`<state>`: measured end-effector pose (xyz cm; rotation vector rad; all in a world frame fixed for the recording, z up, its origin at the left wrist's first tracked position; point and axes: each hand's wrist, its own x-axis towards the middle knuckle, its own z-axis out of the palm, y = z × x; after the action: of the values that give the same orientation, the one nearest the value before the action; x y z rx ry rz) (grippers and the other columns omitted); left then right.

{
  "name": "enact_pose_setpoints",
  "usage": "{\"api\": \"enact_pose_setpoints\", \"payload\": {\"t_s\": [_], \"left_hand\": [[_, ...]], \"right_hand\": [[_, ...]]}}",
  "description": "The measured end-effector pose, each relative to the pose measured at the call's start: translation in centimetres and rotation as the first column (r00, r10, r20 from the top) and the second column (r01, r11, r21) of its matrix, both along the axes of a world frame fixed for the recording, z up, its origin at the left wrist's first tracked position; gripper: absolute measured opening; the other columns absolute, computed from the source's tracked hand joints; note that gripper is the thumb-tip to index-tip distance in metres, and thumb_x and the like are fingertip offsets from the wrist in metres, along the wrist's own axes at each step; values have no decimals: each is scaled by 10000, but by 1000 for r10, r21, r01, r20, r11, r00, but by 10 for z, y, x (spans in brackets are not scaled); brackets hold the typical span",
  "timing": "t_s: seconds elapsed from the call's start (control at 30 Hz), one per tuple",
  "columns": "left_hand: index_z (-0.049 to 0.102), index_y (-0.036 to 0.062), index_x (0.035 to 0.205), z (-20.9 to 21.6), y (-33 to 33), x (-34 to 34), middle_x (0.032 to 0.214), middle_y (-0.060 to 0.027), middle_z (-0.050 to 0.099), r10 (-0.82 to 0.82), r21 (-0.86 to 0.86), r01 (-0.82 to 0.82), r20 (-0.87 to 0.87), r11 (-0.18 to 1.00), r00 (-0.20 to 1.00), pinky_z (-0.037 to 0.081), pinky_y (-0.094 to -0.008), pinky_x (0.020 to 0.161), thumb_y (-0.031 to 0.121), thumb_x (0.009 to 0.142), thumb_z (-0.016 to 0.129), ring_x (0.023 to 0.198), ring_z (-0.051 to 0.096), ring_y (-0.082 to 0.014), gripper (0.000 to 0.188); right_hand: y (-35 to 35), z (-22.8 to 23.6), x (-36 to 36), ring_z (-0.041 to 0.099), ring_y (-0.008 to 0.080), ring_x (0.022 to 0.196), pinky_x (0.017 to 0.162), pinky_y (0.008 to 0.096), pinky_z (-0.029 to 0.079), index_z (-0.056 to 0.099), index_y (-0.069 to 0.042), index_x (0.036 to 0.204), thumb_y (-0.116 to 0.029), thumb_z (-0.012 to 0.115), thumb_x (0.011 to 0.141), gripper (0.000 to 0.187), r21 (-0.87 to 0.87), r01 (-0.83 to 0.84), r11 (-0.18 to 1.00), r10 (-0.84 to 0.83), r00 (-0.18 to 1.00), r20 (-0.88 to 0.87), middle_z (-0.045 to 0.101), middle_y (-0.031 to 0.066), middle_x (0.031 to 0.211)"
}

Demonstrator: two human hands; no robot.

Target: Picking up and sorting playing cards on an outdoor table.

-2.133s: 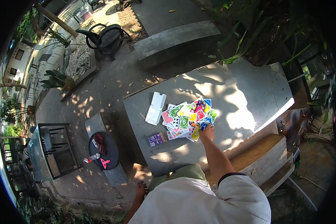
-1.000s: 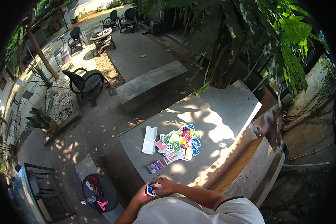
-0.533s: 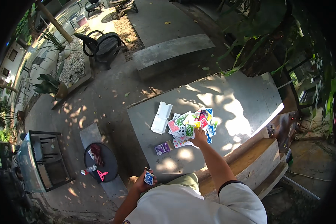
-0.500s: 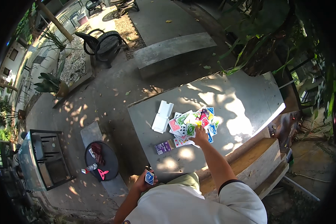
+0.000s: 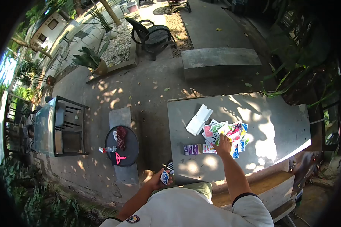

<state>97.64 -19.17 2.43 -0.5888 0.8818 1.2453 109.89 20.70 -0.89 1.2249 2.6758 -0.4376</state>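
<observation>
My left hand (image 5: 154, 182), low beside the near left corner of the table, is closed around a blue card (image 5: 165, 177) with its numbered face up; whether more cards lie under it cannot be seen. My right hand (image 5: 224, 145) reaches over the spread-out pile of cards (image 5: 208, 131) on the grey table. Its fingertips are pressed together at a yellow card (image 5: 221, 133) on top of the pile. The pile mixes green, red, blue and yellow game cards with ordinary playing cards. Part of it is hidden under my right hand.
An opened white card case (image 5: 199, 119) and a purple card box (image 5: 192, 150) lie left of the pile. The grey table (image 5: 254, 113) has a bench (image 5: 269, 189) along its near side. Left stands a round black table (image 5: 130, 155) with a striped cloth and pink object.
The whole view has shifted, so the table now sits further right. My right hand stays at the pile, and my left hand still holds the blue card.
</observation>
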Motion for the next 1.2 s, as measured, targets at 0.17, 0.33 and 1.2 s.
{"api": "enact_pose_setpoints", "payload": {"t_s": [0.17, 0.33, 1.2], "left_hand": [[426, 149, 1227, 1, -6, 2, 1018, -149, 596, 81, 80, -82, 27, 993, 996, 491, -511, 846, 465, 943, 405, 986, 594, -371, 426], [449, 159, 1215, -3, -2, 4, 1095, -148, 584, -30, 92, 27, 31, 995, 999, 491, -507, 864, 498, 909, 461, 1018, 586, -371, 457], [518, 193, 1145, -1, -32, 0, 961, -23, 639, -112, 341, 89, 48, 936, 993, 517, -317, 686, 281, 894, 513, 824, 626, -181, 266]], "right_hand": [[-73, 29, -5, 548, 374, 1029, 866, 470, 438, 447, -23, 1246, -513, 703, 703, 775, -313, 26, 950, -77, 986, -150, 554, 221, 1135], [-184, 60, -10, 602, 265, 929, 821, 358, 470, 565, -14, 1041, -505, 693, 734, 593, -664, -333, 669, 189, 941, -281, 627, 153, 975], [-270, 76, -14, 518, 313, 1111, 931, 379, 429, 541, -30, 1115, -441, 731, 701, 614, -459, -640, 616, 527, 768, -363, 524, 186, 1141]]}}
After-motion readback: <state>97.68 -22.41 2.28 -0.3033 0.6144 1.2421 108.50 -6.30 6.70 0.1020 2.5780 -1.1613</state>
